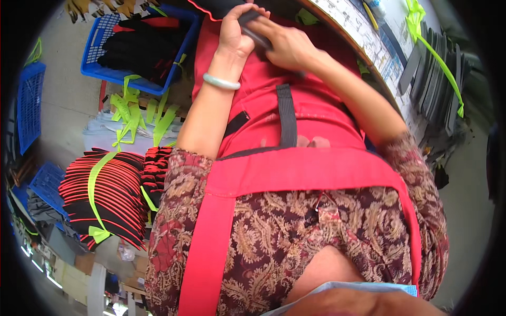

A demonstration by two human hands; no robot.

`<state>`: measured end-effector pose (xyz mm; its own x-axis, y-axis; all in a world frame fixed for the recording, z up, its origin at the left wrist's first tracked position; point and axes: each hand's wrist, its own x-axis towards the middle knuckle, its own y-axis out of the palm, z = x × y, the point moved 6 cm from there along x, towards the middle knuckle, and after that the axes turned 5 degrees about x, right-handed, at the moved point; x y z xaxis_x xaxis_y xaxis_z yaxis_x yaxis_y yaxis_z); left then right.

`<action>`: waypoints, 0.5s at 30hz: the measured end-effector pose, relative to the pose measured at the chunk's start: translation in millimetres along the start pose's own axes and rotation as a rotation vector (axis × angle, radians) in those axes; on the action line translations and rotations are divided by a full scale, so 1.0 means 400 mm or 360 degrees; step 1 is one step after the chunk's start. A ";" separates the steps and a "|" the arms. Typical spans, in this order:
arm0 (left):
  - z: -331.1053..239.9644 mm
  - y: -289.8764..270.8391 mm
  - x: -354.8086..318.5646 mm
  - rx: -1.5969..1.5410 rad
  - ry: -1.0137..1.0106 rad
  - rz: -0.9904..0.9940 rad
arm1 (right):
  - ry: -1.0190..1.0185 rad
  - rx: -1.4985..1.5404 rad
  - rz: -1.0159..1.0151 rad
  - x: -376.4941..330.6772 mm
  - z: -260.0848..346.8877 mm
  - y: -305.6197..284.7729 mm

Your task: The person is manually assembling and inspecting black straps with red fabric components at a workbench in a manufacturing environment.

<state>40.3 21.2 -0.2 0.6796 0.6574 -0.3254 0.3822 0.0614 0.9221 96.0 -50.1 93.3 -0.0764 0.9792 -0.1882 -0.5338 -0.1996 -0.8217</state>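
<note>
At the top of the head view both hands meet over the red apron (327,100) on my lap. My left hand (236,32), with a pale bangle (221,82) at the wrist, curls its fingers round a dark grey strip (256,36). My right hand (289,46) presses on the same strip from the other side; its fingertips are partly hidden and slightly blurred. Just beyond the hands lies a black piece with a red edge (211,7). Nearer me, a black elastic strap (286,113) rests on the apron.
At the right stands a worn white table (358,31) holding a stack of grey strips (440,79) with a lime-green tie (441,59). To the left are a blue crate (89,67) of black and red pieces and a tied bundle of black, red-edged pieces (105,197).
</note>
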 end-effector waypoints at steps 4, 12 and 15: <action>0.020 0.007 -0.005 0.0127 -0.0099 -0.0003 | 0.0068 -0.0109 0.0137 0.088 0.004 0.008; 0.029 -0.006 0.007 -0.0003 0.0017 -0.0229 | 0.0203 -0.0022 0.0178 0.038 -0.009 0.002; 0.029 -0.008 0.022 -0.0208 -0.0048 -0.0105 | 0.0189 -0.0212 0.0312 0.115 -0.018 0.019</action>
<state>52.2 18.2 -8.2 0.6749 0.6262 -0.3904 0.3433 0.2020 0.9173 94.5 -6.8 74.7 -0.0642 0.9115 -0.4061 -0.4026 -0.3961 -0.8252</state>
